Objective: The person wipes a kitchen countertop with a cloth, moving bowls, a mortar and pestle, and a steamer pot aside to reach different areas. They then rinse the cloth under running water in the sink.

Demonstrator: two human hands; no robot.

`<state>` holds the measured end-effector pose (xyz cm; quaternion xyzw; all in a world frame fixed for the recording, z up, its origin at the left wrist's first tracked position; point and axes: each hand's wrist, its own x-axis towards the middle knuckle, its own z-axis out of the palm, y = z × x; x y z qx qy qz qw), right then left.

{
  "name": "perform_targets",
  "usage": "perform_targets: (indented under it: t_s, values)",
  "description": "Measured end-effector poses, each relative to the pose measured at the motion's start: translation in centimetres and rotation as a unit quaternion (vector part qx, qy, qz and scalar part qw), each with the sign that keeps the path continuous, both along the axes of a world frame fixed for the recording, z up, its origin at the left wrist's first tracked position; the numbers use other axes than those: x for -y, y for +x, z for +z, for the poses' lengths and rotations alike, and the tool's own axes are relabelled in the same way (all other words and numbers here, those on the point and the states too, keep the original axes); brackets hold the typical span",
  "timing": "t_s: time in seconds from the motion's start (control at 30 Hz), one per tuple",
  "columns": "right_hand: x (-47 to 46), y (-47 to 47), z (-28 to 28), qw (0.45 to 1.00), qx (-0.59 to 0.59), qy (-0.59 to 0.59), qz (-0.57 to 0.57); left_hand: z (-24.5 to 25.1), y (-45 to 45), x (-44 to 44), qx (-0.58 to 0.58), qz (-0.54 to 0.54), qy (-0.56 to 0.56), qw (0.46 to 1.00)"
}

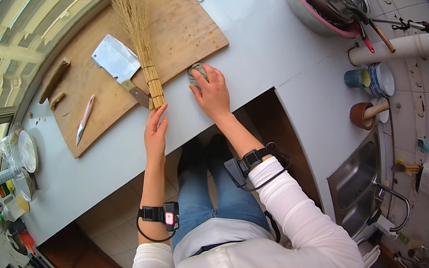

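Observation:
My right hand (212, 90) has its fingers over a grey-green cloth or pad (197, 71) at the near edge of a wooden cutting board (180, 18). My left hand (155, 128) has thumb and fingers apart, its fingertips at the bound butt end of a straw whisk broom (146, 52). Whether they touch it is hard to tell. The whisk lies across the board, bristles pointing away from me. Beside it on the left rests a cleaver (117, 61), its wooden handle towards me. Farther left is a pink-handled paring knife (86, 119).
Two root pieces lie at the board's left: a long one (54, 79) and a short one (57, 100). A pink-rimmed basin (308, 24) with pans stands at the back right. A mortar (361, 116) and a steel sink (356, 179) are on the right. Covered dishes (28, 151) stand left.

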<state>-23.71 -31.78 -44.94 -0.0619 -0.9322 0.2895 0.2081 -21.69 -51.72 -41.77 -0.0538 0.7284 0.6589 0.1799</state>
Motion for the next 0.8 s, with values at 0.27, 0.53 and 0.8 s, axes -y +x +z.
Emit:
perform_targets:
  t_s: [0.27,0.53,0.8]
  values:
    - [7.6,2.1,-0.8,0.996,-0.021,0.005,0.087,-0.8,-3.5,3.3,0.022,0.033,0.002,0.999]
    - [8.1,1.8,-0.8,0.998,-0.019,0.032,0.045,0.1,-3.8,5.8,0.02,-0.068,0.011,0.997]
    - [17.7,4.5,-1.6,0.998,0.013,0.031,-0.051,3.6,2.7,19.0,0.067,0.006,0.02,0.998]
